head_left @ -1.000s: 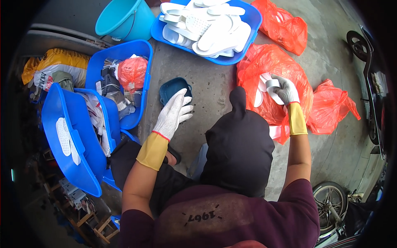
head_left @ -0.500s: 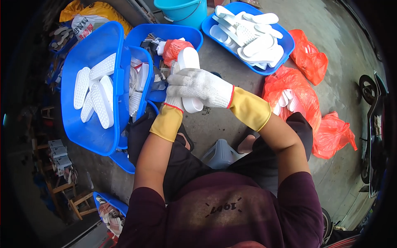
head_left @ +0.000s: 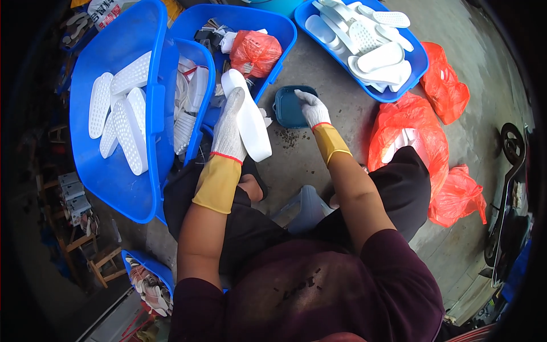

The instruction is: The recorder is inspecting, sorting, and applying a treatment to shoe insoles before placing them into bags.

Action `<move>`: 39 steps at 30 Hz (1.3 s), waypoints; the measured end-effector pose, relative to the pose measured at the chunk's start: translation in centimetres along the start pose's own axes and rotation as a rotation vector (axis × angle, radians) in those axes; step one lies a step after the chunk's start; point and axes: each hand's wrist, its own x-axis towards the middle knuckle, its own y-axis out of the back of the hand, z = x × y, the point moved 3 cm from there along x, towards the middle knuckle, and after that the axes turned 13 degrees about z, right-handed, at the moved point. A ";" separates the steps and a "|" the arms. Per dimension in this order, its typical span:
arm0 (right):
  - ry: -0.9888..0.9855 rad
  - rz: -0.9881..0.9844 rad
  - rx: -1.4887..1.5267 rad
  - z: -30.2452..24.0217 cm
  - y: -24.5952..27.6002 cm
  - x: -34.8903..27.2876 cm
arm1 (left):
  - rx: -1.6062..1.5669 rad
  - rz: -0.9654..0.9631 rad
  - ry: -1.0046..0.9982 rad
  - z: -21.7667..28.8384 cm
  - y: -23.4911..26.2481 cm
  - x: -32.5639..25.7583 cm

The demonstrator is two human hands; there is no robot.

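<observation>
My left hand, in a white knit glove with a yellow cuff, grips a white shoe sole that stands tilted with its smooth side showing. To the right of it, my right hand, gloved the same way, is at the right side of a small dark teal basin on the floor. Its fingers look pinched together; whatever may be between them is too small to make out. Dark crumbs lie scattered on the floor just in front of the basin.
At left, a large blue tub holds several perforated white soles. Other blue tubs contain mixed scraps and a red bag. A blue tub at far right is heaped with white soles. Red plastic bags lie right; a grey stool stands between my legs.
My right hand has left the sole and moved right to the small basin. My left hand keeps the sole, now tilted the other way. The view has shifted slightly.
</observation>
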 end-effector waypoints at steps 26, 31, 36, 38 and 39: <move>0.120 -0.186 0.202 -21.8 0.1 -6.6 | 0.188 -0.018 -0.218 -2.5 0.4 5.3; 0.569 0.367 0.029 -24.2 4.0 -3.8 | -0.055 -0.467 -0.068 -4.0 -5.1 -1.0; 0.406 0.126 -0.062 -27.2 4.3 -4.6 | -0.166 -0.485 -0.115 -3.4 -5.0 -2.3; 0.561 0.119 -0.124 -28.0 4.0 -7.7 | -0.248 -0.490 -0.102 -2.5 -3.8 0.0; 0.565 0.115 -0.107 -28.0 4.1 -9.4 | -0.209 -0.407 -0.173 -2.2 -3.5 0.6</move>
